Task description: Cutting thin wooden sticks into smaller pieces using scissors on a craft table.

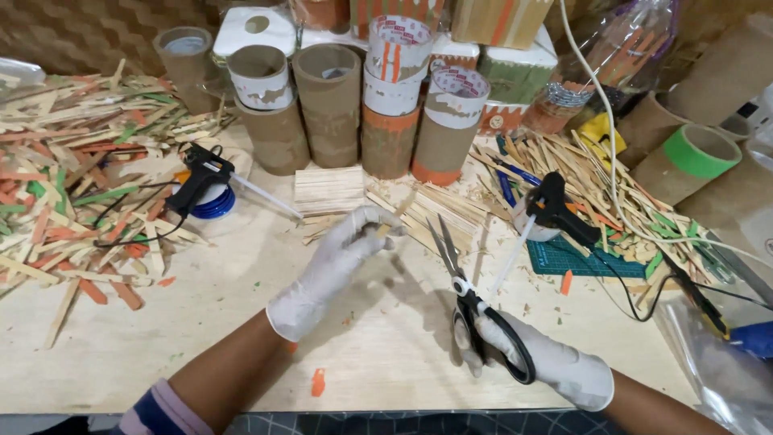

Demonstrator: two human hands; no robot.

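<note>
Both my hands wear white gloves over a pale wooden table [201, 354]. My left hand [338, 258] pinches a thin plain wooden stick [396, 216] that points up and to the right. My right hand [531, 350] grips the black handles of a pair of scissors [463, 286]. The blades are parted and point up and left, close to the stick but apart from it. A stack of plain wooden sticks [328, 189] lies just beyond my left hand.
Cardboard tubes [330, 105] stand in a row at the back. A heap of coloured sticks [72, 185] fills the left side. One black glue gun [201, 173] rests left, another [551, 209] right beside a green cutting mat [580, 259]. A cable [612, 137] runs down the right.
</note>
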